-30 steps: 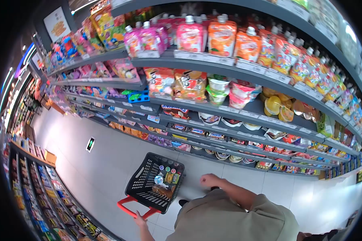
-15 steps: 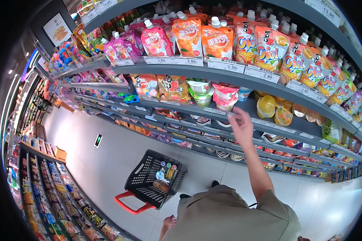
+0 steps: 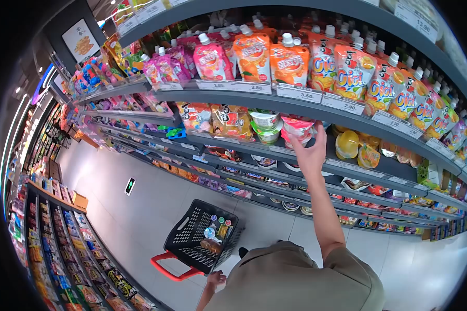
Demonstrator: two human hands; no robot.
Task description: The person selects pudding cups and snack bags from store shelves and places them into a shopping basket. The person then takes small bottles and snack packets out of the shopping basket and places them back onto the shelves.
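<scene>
My right hand (image 3: 310,150) reaches up to the second shelf, its thumb and fingers around a pink-lidded cup (image 3: 297,126) that still sits on the shelf. Part of the cup is hidden behind the hand. Just left of it stand stacked green-and-white cups (image 3: 266,124); to the right are yellow cups (image 3: 346,144). Down by my side, my left hand (image 3: 216,279) hangs empty with its fingers loosely apart, close to the black shopping basket (image 3: 184,233) and its red handle (image 3: 176,267).
Spouted drink pouches (image 3: 354,72) line the shelf above, over a strip of price tags (image 3: 306,94). The basket on the tiled floor (image 3: 145,217) holds several small packaged items. Another snack shelf (image 3: 72,249) runs along the lower left.
My right hand has moved up and forward from in front of the shelf edge to the pink-lidded cup, closing around it. My left hand has shifted slightly, staying low near the basket.
</scene>
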